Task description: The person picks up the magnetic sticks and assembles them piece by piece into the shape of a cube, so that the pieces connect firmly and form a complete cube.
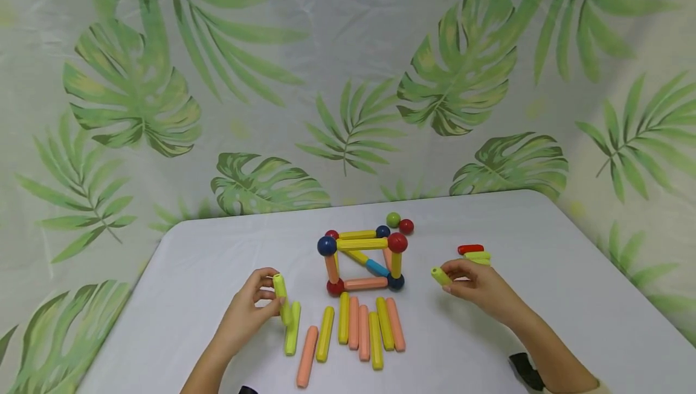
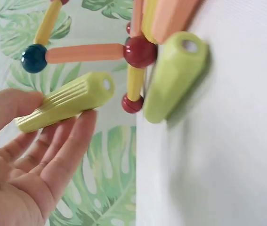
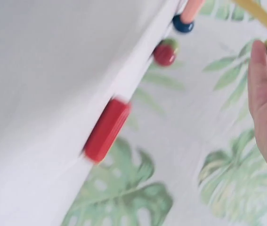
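My left hand (image 1: 246, 309) pinches a lime-green magnetic stick (image 2: 72, 101) between thumb and fingers, its holed end turned outward in the left wrist view. Another lime stick (image 1: 292, 336) lies on the table just below it. Off to the right, my right hand (image 1: 484, 285) holds a lime-green stick (image 1: 439, 276) by its fingertips; only a holed end shows in the right wrist view. Between the hands stands a box-like frame of sticks and balls, with a yellow stick (image 1: 363, 245) across its top, a blue ball (image 1: 327, 246) and a red ball (image 1: 397, 242) at upper corners.
Several salmon sticks (image 1: 307, 358) and yellow sticks (image 1: 325, 333) lie in front of the frame. Behind it sit a green ball (image 1: 393, 219) and a red ball (image 1: 406, 226). A red stick (image 1: 470, 249) lies beyond my right hand. Leaf-patterned cloth (image 1: 359, 37) hangs behind the white table (image 1: 206, 261).
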`<control>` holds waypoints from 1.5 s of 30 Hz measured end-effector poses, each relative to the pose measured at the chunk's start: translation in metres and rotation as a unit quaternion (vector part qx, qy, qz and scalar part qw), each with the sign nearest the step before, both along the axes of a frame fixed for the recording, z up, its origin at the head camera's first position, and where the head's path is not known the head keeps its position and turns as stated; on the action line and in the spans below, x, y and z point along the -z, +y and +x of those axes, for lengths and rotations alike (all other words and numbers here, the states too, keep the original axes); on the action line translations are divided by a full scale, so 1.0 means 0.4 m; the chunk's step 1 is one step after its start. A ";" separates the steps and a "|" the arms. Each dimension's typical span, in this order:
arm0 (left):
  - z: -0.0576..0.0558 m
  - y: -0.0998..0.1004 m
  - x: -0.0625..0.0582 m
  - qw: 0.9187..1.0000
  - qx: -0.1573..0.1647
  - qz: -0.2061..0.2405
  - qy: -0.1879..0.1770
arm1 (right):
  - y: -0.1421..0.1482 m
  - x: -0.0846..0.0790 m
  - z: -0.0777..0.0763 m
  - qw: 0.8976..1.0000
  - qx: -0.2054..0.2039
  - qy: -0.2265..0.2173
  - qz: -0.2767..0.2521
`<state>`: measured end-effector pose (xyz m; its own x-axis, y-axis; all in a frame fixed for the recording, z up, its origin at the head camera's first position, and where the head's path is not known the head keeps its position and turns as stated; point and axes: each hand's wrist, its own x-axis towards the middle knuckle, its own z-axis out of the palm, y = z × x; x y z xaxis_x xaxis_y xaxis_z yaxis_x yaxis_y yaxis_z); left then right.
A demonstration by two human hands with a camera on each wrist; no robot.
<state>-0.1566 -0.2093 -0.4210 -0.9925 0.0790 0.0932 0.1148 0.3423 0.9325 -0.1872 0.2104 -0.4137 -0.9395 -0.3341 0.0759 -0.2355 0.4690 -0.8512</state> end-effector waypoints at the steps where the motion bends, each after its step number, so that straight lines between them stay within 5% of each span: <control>1: -0.003 0.004 -0.006 1.000 -0.002 0.009 0.018 | -0.014 0.000 0.003 1.000 -0.003 0.003 -0.003; 11: -0.036 0.069 -0.066 0.978 0.022 0.104 0.178 | -0.141 0.022 -0.011 0.989 -0.070 0.121 0.052; 16: -0.059 0.102 -0.110 0.972 0.035 0.096 0.212 | -0.181 0.029 -0.032 0.986 -0.084 0.114 0.086; 35: -0.070 0.169 -0.086 0.965 0.088 0.068 0.239 | -0.246 0.056 -0.058 0.964 -0.056 0.147 0.216; 42: -0.028 0.212 -0.120 0.973 0.091 0.031 0.210 | -0.248 0.062 -0.055 0.958 -0.046 0.161 0.232; 45: -0.028 0.229 -0.101 0.977 0.099 0.007 0.188 | -0.249 0.063 -0.054 0.958 -0.047 0.167 0.229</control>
<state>-0.1679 -0.1177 -0.3806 -0.8537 0.2621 0.4500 0.5122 0.2665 0.8164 -0.2087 0.1109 -0.4388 -0.8525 -0.4862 0.1922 -0.5185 0.7388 -0.4305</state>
